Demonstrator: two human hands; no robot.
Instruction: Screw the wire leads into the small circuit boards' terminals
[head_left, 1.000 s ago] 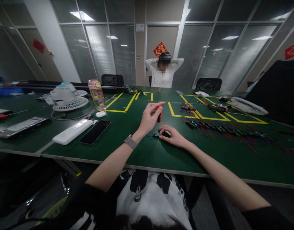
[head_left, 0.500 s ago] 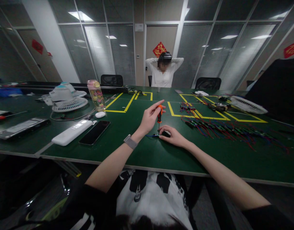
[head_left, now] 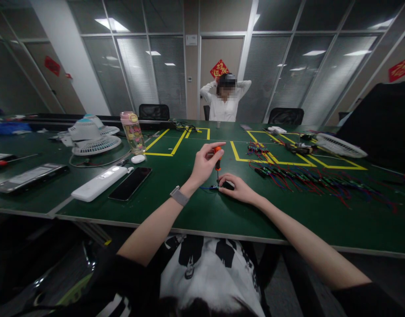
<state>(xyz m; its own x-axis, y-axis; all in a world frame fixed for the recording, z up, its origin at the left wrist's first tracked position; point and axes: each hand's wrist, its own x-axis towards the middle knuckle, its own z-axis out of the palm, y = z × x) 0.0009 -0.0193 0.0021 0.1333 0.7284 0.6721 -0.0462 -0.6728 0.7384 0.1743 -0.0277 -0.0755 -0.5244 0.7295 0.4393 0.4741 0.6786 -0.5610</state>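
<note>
My left hand is closed around the orange and black handle of a screwdriver, which stands nearly upright. Its shaft points down at a small circuit board on the green table. A blue wire runs out from the board's left side. My right hand rests on the tabletop, thumb and fingers curled in at the board's right edge, pinching it. The fingertips and the screwdriver's tip are too small to make out exactly.
Several wired circuit boards lie to the right, by yellow tape outlines. Left stand a black phone, a white power bank, a drink bottle and fans. Across the table sits a person in white, arms raised behind the head.
My left hand's fingers have shifted slightly around the screwdriver handle, curling more. My right hand and the circuit board stay in place.
</note>
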